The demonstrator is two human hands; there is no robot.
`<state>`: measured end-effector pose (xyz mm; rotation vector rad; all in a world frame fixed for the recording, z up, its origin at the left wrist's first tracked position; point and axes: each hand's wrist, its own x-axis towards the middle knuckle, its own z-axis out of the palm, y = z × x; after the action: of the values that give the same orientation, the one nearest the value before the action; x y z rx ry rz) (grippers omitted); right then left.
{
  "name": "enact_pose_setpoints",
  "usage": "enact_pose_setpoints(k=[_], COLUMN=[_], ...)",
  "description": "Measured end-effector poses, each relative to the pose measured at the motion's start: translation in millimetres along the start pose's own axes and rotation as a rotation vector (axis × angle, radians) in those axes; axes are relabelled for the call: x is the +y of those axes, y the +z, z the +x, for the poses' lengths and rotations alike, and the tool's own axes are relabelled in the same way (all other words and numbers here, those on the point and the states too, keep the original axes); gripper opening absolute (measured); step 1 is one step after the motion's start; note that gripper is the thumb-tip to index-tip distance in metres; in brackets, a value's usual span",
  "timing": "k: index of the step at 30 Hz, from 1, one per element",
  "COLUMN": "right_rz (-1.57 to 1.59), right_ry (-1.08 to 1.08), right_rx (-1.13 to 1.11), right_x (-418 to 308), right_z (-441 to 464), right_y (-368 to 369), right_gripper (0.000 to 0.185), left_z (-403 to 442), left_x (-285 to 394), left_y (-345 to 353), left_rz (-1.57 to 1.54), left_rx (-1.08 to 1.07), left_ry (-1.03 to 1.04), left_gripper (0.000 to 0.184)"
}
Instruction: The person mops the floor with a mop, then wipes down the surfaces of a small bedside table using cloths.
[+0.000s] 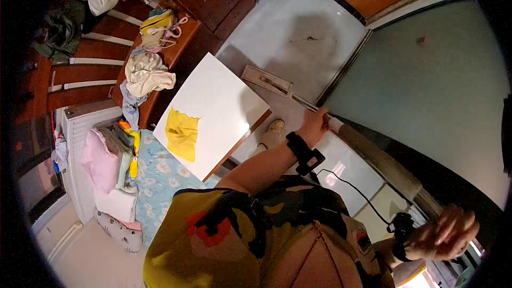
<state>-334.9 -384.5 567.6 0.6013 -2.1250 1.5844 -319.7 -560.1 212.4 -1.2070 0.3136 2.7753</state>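
Perhaps the largest risk is from the shiny floor (pixel 248 37): if it is wet, which I cannot tell, the foot (pixel 271 134) near the table could slide. To the right, the big greyish panel (pixel 426 69) stands close to the line of what seems to be a flat mop (pixel 255 76), so a wide swing may knock against it. The white table (pixel 224 88) is at left, its right corner near the mop head and the left forearm; a careless pull could bump this corner and shift the table. The yellow cloth (pixel 182 134) lies on its left part and could then slip toward the edge.

The mop has its head on the floor, at the far side of the table's right corner. The left hand (pixel 313 126) is closed around its handle; with a grip at one place only, the head may twist if it catches. The right hand (pixel 442 234), near and at right, is blurred with bent fingers, and I cannot tell if it grasps something. Smallest, the thin black cable (pixel 354 189) hangs in a loop between the two wrists, and it could snag or become tight if the hands go too far apart.
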Motion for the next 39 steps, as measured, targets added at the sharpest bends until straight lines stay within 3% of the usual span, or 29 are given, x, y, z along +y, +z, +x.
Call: enact_pose_setpoints(k=[1, 2, 3, 4, 5, 6, 8, 9, 10, 12, 14, 16, 18, 21, 22, 24, 25, 26, 28, 30, 32, 33, 34, 35, 36, 37, 38, 39], right_rz=[0.045, 0.015, -0.112, -0.236, 0.055, 0.054, 0.336, 0.338, 0.329, 0.123, 0.041, 0.2, 0.03, -0.006, -0.01, 0.027, 0.102, 0.175, 0.126, 0.334, 0.44, 0.471, 0.436, 0.618, 0.79, 0.7, 0.789, 0.658], right_ry=[0.047, -0.149, -0.016, 0.119, 0.053, 0.045, 0.03, 0.104, 0.101, -0.096, 0.003, -0.075, -0.034, -0.004, 0.005, 0.033, 0.031, 0.04, 0.024, 0.024, 0.011, 0.07, 0.105, 0.043, -0.025, 0.069, 0.069, 0.189], right_rx=[-0.019, -0.034, 0.111, 0.255, -0.113, -0.103, -0.124, -0.165, -0.16, -0.663, -0.122, -0.334, -0.254, -0.183, -0.163, -0.117, -0.083, -0.051, -0.076, -0.172, -0.322, -0.142, -0.182, -0.307, -0.425, -0.533, -0.308, -0.26], right_x=[4.2, -3.1, -15.2, -21.0, -19.4, -16.7, -17.4, -12.1, -4.0, 9.8, 19.5, 32.4, 43.4, 59.5, 64.9, 61.3, 55.3, 47.9, 29.9, 21.2, 20.3, 12.9, 15.1, 24.5, 31.7, 43.0, 49.4, 74.7], right_z=[6.1, 6.5, -0.5, -3.0, 5.0, 3.1, 1.8, -6.3, -5.0, 1.0, -35.8, -30.5, -30.4, -18.0, -13.1, -7.2, -5.3, -5.0, -5.6, -12.7, -13.0, -20.8, -15.8, -7.8, -1.7, -1.3, -14.1, -28.1], right_y=[5.4, 37.8, 51.2, 57.1, 47.4, 46.1, 48.5, 33.2, 22.5, 15.1, 63.7, 95.5, 108.9, 98.7, 93.2, 80.7, 74.0, 65.6, 49.5, 30.6, 9.3, 15.3, 16.3, 25.2, 26.5, 5.0, 10.2, -11.5], right_gripper=[0.018, 0.018, 0.019, 0.021, 0.023, 0.023, 0.025, 0.028, 0.028, 0.021, 0.027, 0.026, 0.026, 0.028, 0.028, 0.029, 0.03, 0.03, 0.029, 0.027, 0.025, 0.02, 0.021, 0.024, 0.027, 0.028, 0.027, 0.027], left_z=[14.8, 24.5, 22.2, 16.8, 16.4, 21.4, 31.5, 40.9, 53.2, 94.6, 164.9, 218.6, 258.0, 303.4, 308.8, 285.0, 241.6, 221.1, 197.2, 166.8, 114.5, 77.2, 54.3, 84.3, 70.7, 56.6, 44.2, 77.9], left_x=[-0.7, -0.2, -1.3, -4.2, -1.4, 4.9, 12.0, 13.8, 18.4, 34.2, 39.8, 45.8, 42.4, 25.8, 23.0, 20.4, 25.5, 21.5, 16.3, -2.6, 7.0, 19.8, 30.6, 10.5, 20.6, 28.7, 39.1, 42.2], left_y=[-12.1, -16.9, -15.3, -14.6, -12.8, -10.2, -4.3, 0.1, 5.0, 19.3, 16.7, 32.0, 63.9, 83.5, 83.2, 80.7, 92.4, 91.2, 76.1, 56.4, 51.1, 53.9, 47.0, 16.4, 10.8, 3.8, -3.7, -44.3], left_rz=[0.009, 0.018, 0.019, 0.631, 1.245, 1.247, 1.065, 1.239, 1.237, 1.333, 1.351, 1.364, 0.564, 0.433, 0.435, 1.585, 1.698, 1.446, 1.575, 1.057, 1.209, 1.355, 1.505, 0.677, 0.687, 1.109, 1.528, 1.659], left_rx=[-0.007, -0.017, -0.025, -0.02, -0.014, -0.025, -0.131, -0.085, -0.097, -0.208, -0.372, -0.539, -0.304, -0.248, -0.255, -0.557, -0.504, -0.524, -0.563, -0.424, -0.366, -0.313, -0.248, -0.307, -0.277, -0.19, -0.091, 0.068], left_ry=[0.029, 0.057, 0.057, 0.587, 1.124, 1.132, 0.773, 1.046, 1.043, 0.916, 0.923, 0.935, -0.062, -0.207, -0.211, 0.694, 0.869, 0.66, 0.908, 0.724, 0.833, 0.933, 1.029, 0.808, 0.829, 0.857, 0.847, 0.561], left_gripper=[0.013, 0.012, 0.012, 0.007, 0.008, 0.008, 0.013, 0.008, 0.008, 0.016, 0.009, 0.014, 0.012, 0.017, 0.017, 0.02, 0.018, 0.018, 0.018, 0.018, 0.013, 0.009, 0.006, 0.006, 0.006, 0.005, 0.006, 0.039])
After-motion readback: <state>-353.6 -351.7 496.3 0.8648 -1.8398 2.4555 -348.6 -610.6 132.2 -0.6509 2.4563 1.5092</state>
